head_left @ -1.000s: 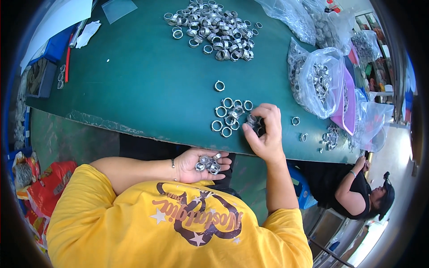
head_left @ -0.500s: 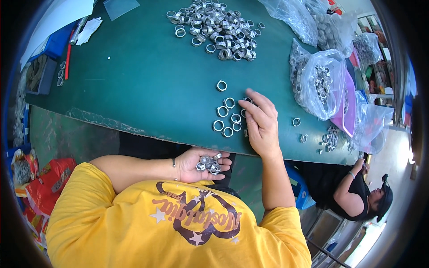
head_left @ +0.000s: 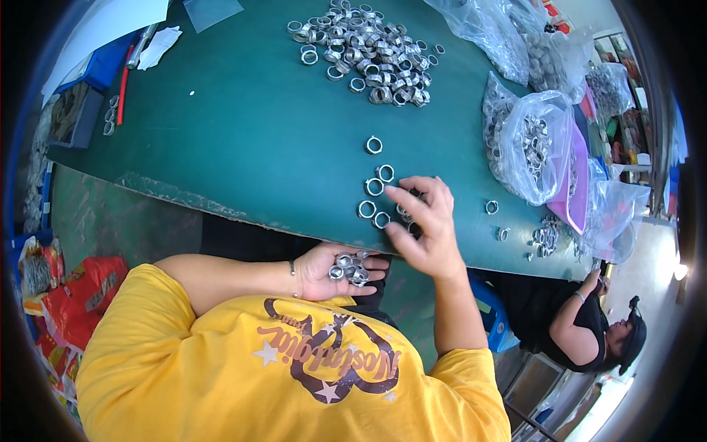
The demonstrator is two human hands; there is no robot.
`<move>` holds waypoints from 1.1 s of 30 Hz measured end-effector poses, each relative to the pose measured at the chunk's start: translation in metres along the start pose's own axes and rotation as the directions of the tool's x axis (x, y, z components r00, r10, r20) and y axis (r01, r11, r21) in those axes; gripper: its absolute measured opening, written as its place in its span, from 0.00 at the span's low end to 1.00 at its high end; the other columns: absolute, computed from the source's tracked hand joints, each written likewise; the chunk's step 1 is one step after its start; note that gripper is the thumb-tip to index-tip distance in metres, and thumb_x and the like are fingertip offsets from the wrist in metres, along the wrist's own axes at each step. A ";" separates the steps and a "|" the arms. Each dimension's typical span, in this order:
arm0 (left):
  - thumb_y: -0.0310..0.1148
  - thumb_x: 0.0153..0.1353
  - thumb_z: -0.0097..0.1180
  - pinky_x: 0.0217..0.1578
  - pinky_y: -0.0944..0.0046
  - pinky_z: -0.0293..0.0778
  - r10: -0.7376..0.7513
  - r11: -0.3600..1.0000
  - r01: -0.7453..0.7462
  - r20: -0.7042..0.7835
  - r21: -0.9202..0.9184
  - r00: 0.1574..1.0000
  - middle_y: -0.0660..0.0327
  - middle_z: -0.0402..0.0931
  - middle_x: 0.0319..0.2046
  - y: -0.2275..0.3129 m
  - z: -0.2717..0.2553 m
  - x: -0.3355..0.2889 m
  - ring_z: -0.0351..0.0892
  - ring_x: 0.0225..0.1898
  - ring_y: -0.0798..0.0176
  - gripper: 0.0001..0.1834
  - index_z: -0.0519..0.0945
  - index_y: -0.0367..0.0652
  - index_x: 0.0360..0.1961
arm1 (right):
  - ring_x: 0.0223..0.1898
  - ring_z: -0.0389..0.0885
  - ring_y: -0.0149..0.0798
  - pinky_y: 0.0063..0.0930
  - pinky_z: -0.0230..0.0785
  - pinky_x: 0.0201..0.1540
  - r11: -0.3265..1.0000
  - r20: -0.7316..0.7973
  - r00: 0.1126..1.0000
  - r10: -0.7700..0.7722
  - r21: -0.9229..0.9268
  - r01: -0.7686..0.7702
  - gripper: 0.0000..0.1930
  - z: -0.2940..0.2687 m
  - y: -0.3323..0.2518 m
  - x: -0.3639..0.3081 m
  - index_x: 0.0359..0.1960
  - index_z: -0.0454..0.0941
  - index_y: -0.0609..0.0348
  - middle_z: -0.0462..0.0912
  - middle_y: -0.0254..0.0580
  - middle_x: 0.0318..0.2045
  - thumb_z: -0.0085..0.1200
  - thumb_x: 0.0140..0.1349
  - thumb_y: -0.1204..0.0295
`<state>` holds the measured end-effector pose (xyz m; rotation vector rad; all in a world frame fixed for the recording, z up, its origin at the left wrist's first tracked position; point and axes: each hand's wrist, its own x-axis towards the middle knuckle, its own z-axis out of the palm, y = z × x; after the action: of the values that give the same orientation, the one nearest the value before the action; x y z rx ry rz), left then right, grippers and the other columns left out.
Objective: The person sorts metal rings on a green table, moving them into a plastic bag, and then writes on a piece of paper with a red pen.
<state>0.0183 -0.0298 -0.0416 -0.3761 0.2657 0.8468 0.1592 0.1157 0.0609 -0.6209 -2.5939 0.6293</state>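
Note:
My left hand [head_left: 324, 272] is palm up just off the table's near edge, cupping several small metal ring clamps [head_left: 350, 272] in the palm. Over the table, my right hand [head_left: 429, 228] hovers with thumb and fingers apart and curved. Beneath its fingers a few more clamps [head_left: 403, 210] are partly hidden; whether the fingertips touch them I cannot tell. Left of that hand lie several loose clamps [head_left: 367, 209], and one clamp [head_left: 374, 144] sits a little farther away. A large heap of the same clamps [head_left: 375, 55] is at the far side.
The green table [head_left: 243, 140] has a worn near edge. On the right stand a clear bag of clamps [head_left: 534, 147], a purple basin [head_left: 577, 191] and a small clamp pile [head_left: 546, 236]. A red stick [head_left: 122, 96] lies left. Another person [head_left: 582, 324] works at the right.
My right hand has drawn slightly nearer to me, with its fingers lower and more curled over the loose clamps. The left hand still cups its clamps. The whole view has shifted a little.

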 end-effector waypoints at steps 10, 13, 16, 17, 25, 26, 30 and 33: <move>0.49 0.68 0.45 0.50 0.59 0.76 0.081 0.996 -0.082 0.035 0.026 0.996 0.65 0.76 0.50 -0.013 0.032 0.005 0.77 0.49 0.65 0.17 0.75 0.54 0.50 | 0.46 0.76 0.43 0.50 0.62 0.54 0.983 -0.075 0.980 -0.183 -0.010 0.183 0.14 0.034 -0.040 -0.039 0.32 0.84 0.44 0.79 0.36 0.42 0.68 0.40 0.61; 0.46 0.69 0.42 0.43 0.64 0.77 -0.181 0.978 0.200 0.230 -0.058 0.956 0.68 0.75 0.42 -0.016 0.014 0.008 0.77 0.43 0.69 0.13 0.76 0.56 0.45 | 0.41 0.78 0.39 0.47 0.62 0.55 0.971 -0.188 0.953 -0.239 -0.036 0.236 0.12 0.050 -0.051 -0.064 0.29 0.83 0.46 0.81 0.31 0.38 0.68 0.40 0.63; 0.43 0.72 0.40 0.33 0.76 0.75 -0.256 0.958 0.287 0.399 -0.020 0.881 0.68 0.75 0.36 -0.020 0.024 0.017 0.77 0.35 0.73 0.12 0.76 0.54 0.44 | 0.37 0.77 0.36 0.42 0.64 0.53 0.954 -0.321 0.898 -0.300 -0.115 0.278 0.12 0.044 -0.055 -0.072 0.29 0.83 0.45 0.81 0.30 0.36 0.69 0.39 0.67; 0.42 0.72 0.40 0.31 0.77 0.74 -0.229 0.973 0.216 0.284 0.076 0.931 0.68 0.76 0.36 -0.017 0.048 0.016 0.77 0.35 0.74 0.13 0.76 0.52 0.44 | 0.37 0.77 0.37 0.42 0.66 0.50 0.937 -0.379 0.857 -0.349 -0.157 0.312 0.10 0.032 -0.048 -0.066 0.27 0.82 0.46 0.81 0.31 0.36 0.67 0.39 0.69; 0.51 0.73 0.39 0.56 0.51 0.69 0.273 0.765 -0.394 0.297 0.509 0.915 0.60 0.78 0.40 0.022 0.291 0.143 0.76 0.47 0.61 0.20 0.74 0.45 0.43 | 0.37 0.79 0.43 0.33 0.70 0.44 0.964 -0.825 0.530 -0.199 -0.261 -0.044 0.03 -0.138 0.077 0.026 0.33 0.79 0.64 0.82 0.45 0.34 0.57 0.59 0.78; 0.50 0.72 0.40 0.56 0.48 0.68 0.391 0.676 -0.452 0.238 0.582 0.889 0.59 0.78 0.42 0.038 0.292 0.151 0.76 0.48 0.59 0.21 0.74 0.44 0.45 | 0.39 0.80 0.40 0.31 0.70 0.47 0.994 -0.794 0.608 0.009 -0.061 -0.094 0.06 -0.142 0.101 0.033 0.37 0.80 0.64 0.83 0.44 0.36 0.57 0.63 0.74; 0.43 0.70 0.45 0.49 0.57 0.75 0.528 0.637 -0.495 0.133 0.592 0.839 0.54 0.81 0.41 0.057 0.253 0.104 0.80 0.46 0.59 0.19 0.75 0.36 0.49 | 0.45 0.80 0.39 0.31 0.69 0.53 0.991 -0.813 0.574 0.097 0.028 -0.128 0.07 -0.126 0.136 0.010 0.40 0.81 0.64 0.83 0.44 0.41 0.54 0.65 0.74; 0.39 0.69 0.47 0.35 0.63 0.80 0.034 0.826 -0.232 0.364 0.514 0.931 0.57 0.82 0.31 0.091 0.151 0.055 0.83 0.33 0.61 0.15 0.79 0.37 0.39 | 0.43 0.79 0.45 0.33 0.69 0.51 0.997 -0.699 0.715 -0.007 -0.062 -0.052 0.06 -0.085 0.081 0.006 0.38 0.80 0.63 0.82 0.45 0.38 0.56 0.61 0.78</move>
<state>-0.0042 0.1263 0.0540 0.3400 0.2019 0.9177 0.2196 0.2114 0.0910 -0.7405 -1.8897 0.2185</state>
